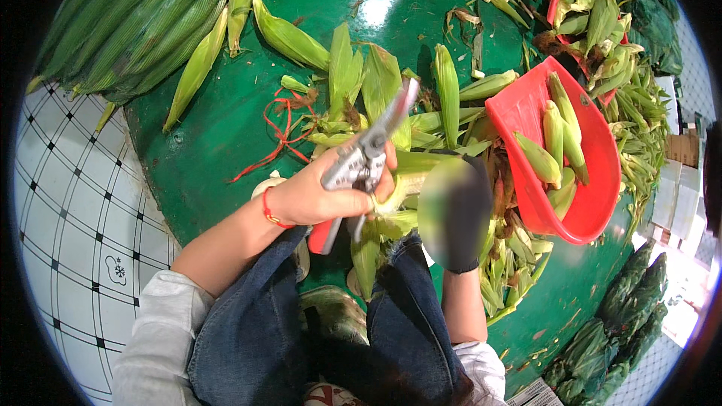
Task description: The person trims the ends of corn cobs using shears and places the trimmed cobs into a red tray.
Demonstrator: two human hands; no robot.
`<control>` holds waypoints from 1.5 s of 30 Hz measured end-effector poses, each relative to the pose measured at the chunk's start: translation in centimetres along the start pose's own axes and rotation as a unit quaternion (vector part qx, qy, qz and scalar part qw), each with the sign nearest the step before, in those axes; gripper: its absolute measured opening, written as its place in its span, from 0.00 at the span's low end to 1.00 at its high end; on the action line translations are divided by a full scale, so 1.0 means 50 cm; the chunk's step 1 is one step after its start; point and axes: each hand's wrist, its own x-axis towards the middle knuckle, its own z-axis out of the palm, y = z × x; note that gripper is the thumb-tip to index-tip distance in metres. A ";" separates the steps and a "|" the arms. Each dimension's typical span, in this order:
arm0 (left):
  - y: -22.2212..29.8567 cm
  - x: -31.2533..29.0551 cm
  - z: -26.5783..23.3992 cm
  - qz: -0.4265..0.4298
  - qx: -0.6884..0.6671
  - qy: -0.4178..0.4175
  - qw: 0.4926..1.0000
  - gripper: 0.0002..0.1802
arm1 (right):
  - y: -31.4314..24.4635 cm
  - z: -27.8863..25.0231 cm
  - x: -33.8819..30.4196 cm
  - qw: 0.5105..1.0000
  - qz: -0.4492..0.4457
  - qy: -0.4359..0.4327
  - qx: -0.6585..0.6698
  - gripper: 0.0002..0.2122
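Note:
My left hand [320,188], bare with a red string bracelet, is closed around pruning shears [368,152] with red-trimmed handles. Its thumb and fingers also meet the stem end of a partly husked ear of corn [410,180]. The ear runs right into my right hand [460,214], which wears a black glove and is wrapped over the ear's other end; its fingers are blurred. Loose green husk [365,256] hangs below the ear. Just beyond my hands lie several unhusked ears [382,83] on the green surface [218,113].
A red basket [505,116] holding several ears stands to the right, with another red basket [555,1] behind it. Husks [639,128] are heaped at far right. Filled mesh sacks [143,26] lie at upper left. Red string [280,135] lies nearby.

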 end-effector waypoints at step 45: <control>0.018 -0.002 -0.033 -0.018 -0.187 0.165 0.968 0.23 | 0.082 -0.039 -0.030 0.992 -0.002 -0.122 -0.027 0.24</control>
